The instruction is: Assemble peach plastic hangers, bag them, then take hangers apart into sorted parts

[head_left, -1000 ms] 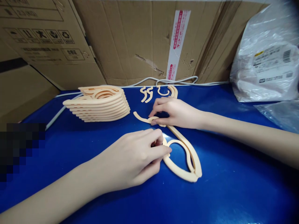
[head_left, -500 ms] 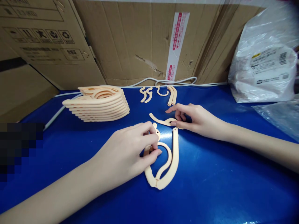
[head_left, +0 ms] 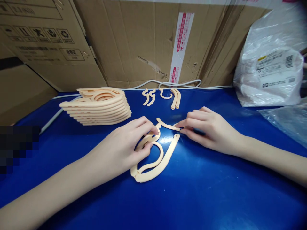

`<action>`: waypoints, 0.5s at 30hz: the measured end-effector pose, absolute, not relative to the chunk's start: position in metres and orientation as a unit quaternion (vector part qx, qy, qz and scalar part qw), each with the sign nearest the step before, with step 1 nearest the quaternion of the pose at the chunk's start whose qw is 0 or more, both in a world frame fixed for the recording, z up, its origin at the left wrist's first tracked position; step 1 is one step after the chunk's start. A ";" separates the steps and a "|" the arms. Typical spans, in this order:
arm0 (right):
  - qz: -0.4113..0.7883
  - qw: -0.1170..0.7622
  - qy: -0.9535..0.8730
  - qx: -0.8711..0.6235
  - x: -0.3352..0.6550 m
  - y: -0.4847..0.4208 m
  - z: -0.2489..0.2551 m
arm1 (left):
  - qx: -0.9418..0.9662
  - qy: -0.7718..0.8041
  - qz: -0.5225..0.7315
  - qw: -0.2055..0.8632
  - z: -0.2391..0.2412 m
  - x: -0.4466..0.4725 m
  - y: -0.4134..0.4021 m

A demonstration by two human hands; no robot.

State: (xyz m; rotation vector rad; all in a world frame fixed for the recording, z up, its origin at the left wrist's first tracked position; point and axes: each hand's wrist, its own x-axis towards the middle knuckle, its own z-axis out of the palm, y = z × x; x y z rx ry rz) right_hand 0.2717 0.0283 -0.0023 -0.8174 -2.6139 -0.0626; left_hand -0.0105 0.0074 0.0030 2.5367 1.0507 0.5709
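Left hand [head_left: 124,143] is closed on the peach hanger frame [head_left: 157,166], thumb and fingers pinching its upper end. The frame lies flat, mid blue table [head_left: 216,191], folded into a loop. Right hand [head_left: 211,129] pinches the hook piece [head_left: 166,125] by its right end, just above the frame's free arm tip; can't tell if they touch. Stack of matching hangers [head_left: 98,107] back left. Loose hooks [head_left: 150,96] and arm pieces [head_left: 176,98] lie by the white cable [head_left: 182,83]. Plastic bag [head_left: 271,70] far right.

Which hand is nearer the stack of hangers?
Left. The left hand, on the loose hanger, sits just right of the stack of hangers, not touching; the right hand, pinching a hook piece, is farther right.
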 end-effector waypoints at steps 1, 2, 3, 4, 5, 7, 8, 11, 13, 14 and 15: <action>-0.025 0.199 -0.940 -0.277 0.271 0.027 -0.002 | 0.893 0.368 0.200 0.166 0.002 -0.011 0.008; -0.026 0.199 -0.944 -0.262 0.270 0.025 -0.002 | 0.896 0.365 0.198 0.159 0.002 -0.011 0.009; -0.025 0.199 -0.947 -0.250 0.270 0.024 -0.002 | 0.901 0.361 0.192 0.144 0.001 -0.012 0.010; -0.022 0.200 -0.950 -0.239 0.269 0.023 -0.002 | 0.907 0.357 0.186 0.121 0.000 -0.012 0.011; -0.019 0.199 -0.952 -0.230 0.268 0.022 -0.003 | 0.913 0.356 0.180 0.090 -0.001 -0.013 0.012; -0.015 0.198 -0.957 -0.210 0.266 0.020 -0.005 | 0.920 0.354 0.167 0.024 -0.003 -0.014 0.013; -0.018 0.196 -0.960 -0.197 0.266 0.018 -0.006 | 0.923 0.351 0.159 -0.005 -0.003 -0.015 0.014; -0.048 0.195 -0.968 -0.150 0.265 0.015 -0.006 | 0.930 0.335 0.137 -0.057 -0.004 -0.019 0.015; -0.078 0.197 -0.968 -0.133 0.266 0.015 -0.004 | 0.933 0.326 0.131 -0.072 -0.004 -0.020 0.015; -0.095 0.199 -0.966 -0.132 0.268 0.016 -0.001 | 0.933 0.326 0.130 -0.075 -0.003 -0.020 0.015; -0.114 0.199 -0.963 -0.138 0.270 0.018 0.001 | 0.933 0.328 0.130 -0.074 -0.002 -0.020 0.016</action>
